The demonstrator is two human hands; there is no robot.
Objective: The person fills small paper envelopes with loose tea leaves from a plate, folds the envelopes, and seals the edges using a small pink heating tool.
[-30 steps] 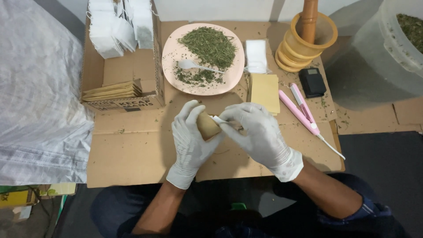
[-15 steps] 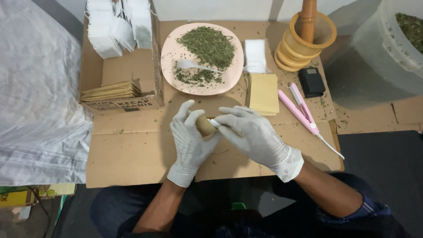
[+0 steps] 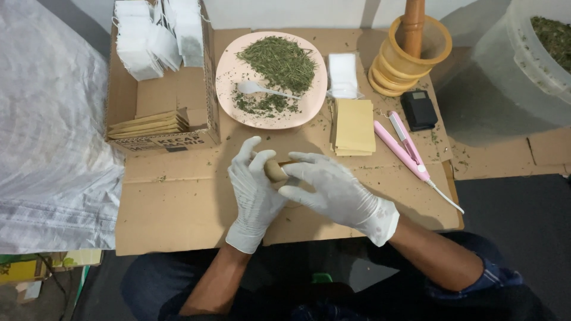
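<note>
Sacking (image 3: pixel 53 137), white woven, far left. Cardboard box (image 3: pixel 157 101): white sachets stacked upright behind, tan envelopes flat in front, sorted for reach. Pink plate (image 3: pixel 238 77) of dried green herb with white spoon (image 3: pixel 253 88). Left hand (image 3: pixel 254 190), gloved, closed round a small tan pouch (image 3: pixel 275 171), held above the cardboard work surface (image 3: pixel 178 202); right hand (image 3: pixel 339 193), gloved, fingertips pinching its top edge. Tan envelope stack (image 3: pixel 354 126), pink sealer (image 3: pixel 404 145), wooden mortar (image 3: pixel 407 59).

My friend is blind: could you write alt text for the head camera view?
Two white-gloved hands, left hand and right hand, hold a small tan packet over a cardboard-covered table. Behind sit a pink plate of dried green herbs, a wooden mortar and a pink sealer.
</note>
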